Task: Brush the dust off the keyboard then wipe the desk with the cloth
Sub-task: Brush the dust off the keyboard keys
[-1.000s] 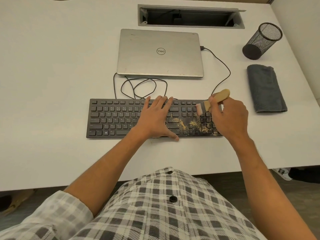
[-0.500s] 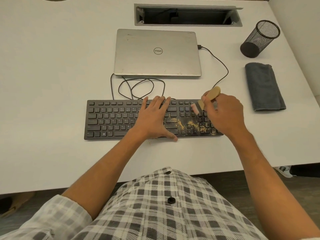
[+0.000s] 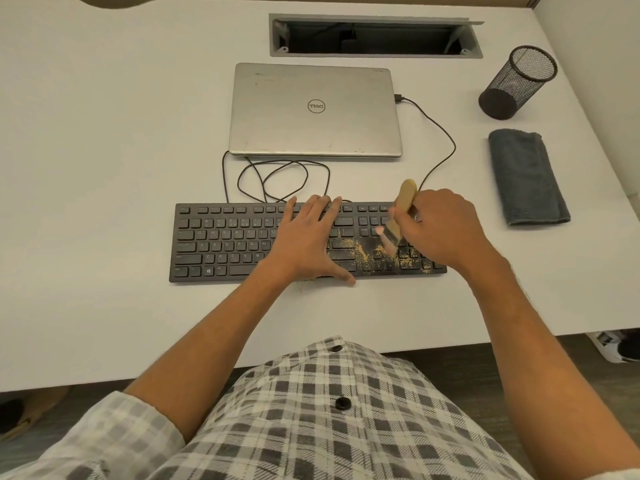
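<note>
A black keyboard lies across the middle of the white desk. Yellowish dust is scattered over its right-hand keys. My left hand lies flat on the keyboard's middle, fingers straight and spread. My right hand grips a small wooden-handled brush, whose blurred bristles point down at the dusty keys. A folded dark grey cloth lies on the desk to the right of the keyboard, apart from both hands.
A closed silver laptop sits behind the keyboard, with looped black cables between them. A black mesh pen cup stands at the back right. An open cable tray is set into the desk's far side.
My right hand has turned the brush from lying sideways to nearly upright and swept its bristles down toward the dusty keys. My left hand has stayed flat on the keyboard.
</note>
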`<state>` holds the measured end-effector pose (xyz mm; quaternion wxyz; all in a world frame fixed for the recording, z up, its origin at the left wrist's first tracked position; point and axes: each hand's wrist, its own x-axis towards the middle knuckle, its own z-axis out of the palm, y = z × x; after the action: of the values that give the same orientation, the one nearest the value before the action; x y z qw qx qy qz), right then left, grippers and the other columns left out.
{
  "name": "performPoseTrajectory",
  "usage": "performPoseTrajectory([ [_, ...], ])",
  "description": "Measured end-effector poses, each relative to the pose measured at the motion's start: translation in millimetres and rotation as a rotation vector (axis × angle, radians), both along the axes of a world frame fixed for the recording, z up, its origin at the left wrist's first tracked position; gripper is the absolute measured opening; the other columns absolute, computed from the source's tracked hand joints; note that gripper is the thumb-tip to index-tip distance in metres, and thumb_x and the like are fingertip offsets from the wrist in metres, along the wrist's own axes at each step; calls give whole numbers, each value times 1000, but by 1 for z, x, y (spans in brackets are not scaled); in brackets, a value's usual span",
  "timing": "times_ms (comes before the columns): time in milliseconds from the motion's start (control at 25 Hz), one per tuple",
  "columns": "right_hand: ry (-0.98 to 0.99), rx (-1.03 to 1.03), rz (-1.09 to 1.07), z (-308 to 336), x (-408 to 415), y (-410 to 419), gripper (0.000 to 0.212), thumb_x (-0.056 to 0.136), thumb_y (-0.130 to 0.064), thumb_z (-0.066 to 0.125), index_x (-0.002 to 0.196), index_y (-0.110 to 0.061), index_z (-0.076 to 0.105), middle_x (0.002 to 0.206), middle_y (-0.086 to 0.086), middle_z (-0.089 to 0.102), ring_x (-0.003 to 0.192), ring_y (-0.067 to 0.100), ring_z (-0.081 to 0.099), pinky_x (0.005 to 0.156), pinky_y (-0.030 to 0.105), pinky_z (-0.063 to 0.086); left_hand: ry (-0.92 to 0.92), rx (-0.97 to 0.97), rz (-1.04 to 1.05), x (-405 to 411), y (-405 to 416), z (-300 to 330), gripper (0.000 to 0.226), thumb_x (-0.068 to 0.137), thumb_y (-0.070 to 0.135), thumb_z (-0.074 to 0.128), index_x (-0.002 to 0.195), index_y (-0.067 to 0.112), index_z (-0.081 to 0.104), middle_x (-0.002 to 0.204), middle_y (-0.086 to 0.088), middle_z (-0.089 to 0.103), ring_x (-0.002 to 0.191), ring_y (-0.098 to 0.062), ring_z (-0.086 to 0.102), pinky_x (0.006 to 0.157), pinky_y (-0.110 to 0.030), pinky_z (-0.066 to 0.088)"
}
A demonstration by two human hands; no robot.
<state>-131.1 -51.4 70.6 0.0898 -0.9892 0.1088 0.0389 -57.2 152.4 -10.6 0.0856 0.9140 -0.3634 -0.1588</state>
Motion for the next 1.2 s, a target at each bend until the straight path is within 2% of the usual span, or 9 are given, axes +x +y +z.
performPoseTrajectory([
  [160, -155, 27, -72, 0, 2, 0, 37, 102, -40, 40, 82, -14, 58, 60, -1, 50, 63, 25, 53, 58, 30, 33, 3, -1, 0, 1, 1, -1, 146, 53, 94, 64, 163, 19, 3, 168, -4, 16, 156, -21, 6, 125, -52, -7],
  [320, -44, 10, -92, -6, -1, -10, 44, 99, -41, 40, 63, -18, 44, 56, -3, 46, 58, 24, 53, 52, 28, 31, 15, 1, 5, 1, 0, -1, 147, 53, 95, 64, 163, 20, 2, 168, -4, 15, 156, -21, 5, 124, -52, -8],
  [400, -94, 21, -103, -3, 1, -14, 44, 100, -42, 40, 67, -15, 50, 60, -1, 52, 59, 23, 52, 53, 29, 31, 13, 0, 7, 1, 0, -1, 147, 53, 94, 64, 163, 20, 2, 168, -3, 14, 156, -21, 5, 123, -51, -9],
  [480, -205, 44, -142, -4, 4, -12, 37, 101, -40, 42, 80, -14, 58, 67, 1, 58, 64, 22, 53, 59, 30, 34, 14, 0, 6, 1, 0, -1, 146, 53, 94, 64, 163, 20, 2, 168, -3, 14, 156, -21, 5, 124, -52, -9],
  [560, -230, 86, -167, -7, 2, -10, 35, 101, -39, 42, 87, -14, 61, 68, 3, 59, 65, 24, 54, 59, 31, 35, 19, -2, 6, 1, 0, -2, 146, 53, 94, 64, 163, 20, 2, 168, -3, 15, 156, -21, 5, 125, -52, -8],
  [720, -54, 53, -102, -8, -9, -14, 38, 100, -40, 42, 73, -16, 54, 59, -3, 49, 62, 24, 53, 56, 30, 32, 21, -5, 12, 1, 0, -2, 146, 54, 94, 64, 163, 21, 1, 168, -3, 14, 156, -20, 4, 125, -52, -8],
  [920, -224, 64, -168, -7, 0, -21, 41, 100, -41, 44, 81, -10, 62, 65, 5, 60, 60, 25, 55, 57, 31, 37, 20, 1, 3, 1, 0, -2, 146, 54, 95, 63, 163, 21, 0, 169, -3, 13, 156, -20, 5, 125, -52, -7],
  [1080, -35, -1, -97, -9, -6, -25, 44, 98, -42, 41, 70, -13, 56, 59, -1, 52, 56, 21, 51, 49, 27, 28, 14, 4, 2, 1, 0, -1, 145, 54, 94, 63, 163, 21, 1, 168, -3, 13, 156, -20, 5, 125, -52, -8],
  [1200, -101, 31, -141, -4, -1, -27, 42, 98, -43, 43, 76, -12, 60, 66, 3, 58, 61, 23, 54, 55, 30, 36, 17, -3, 1, 1, 1, 0, 145, 55, 93, 65, 163, 20, 1, 168, -3, 14, 156, -20, 5, 125, -51, -9],
])
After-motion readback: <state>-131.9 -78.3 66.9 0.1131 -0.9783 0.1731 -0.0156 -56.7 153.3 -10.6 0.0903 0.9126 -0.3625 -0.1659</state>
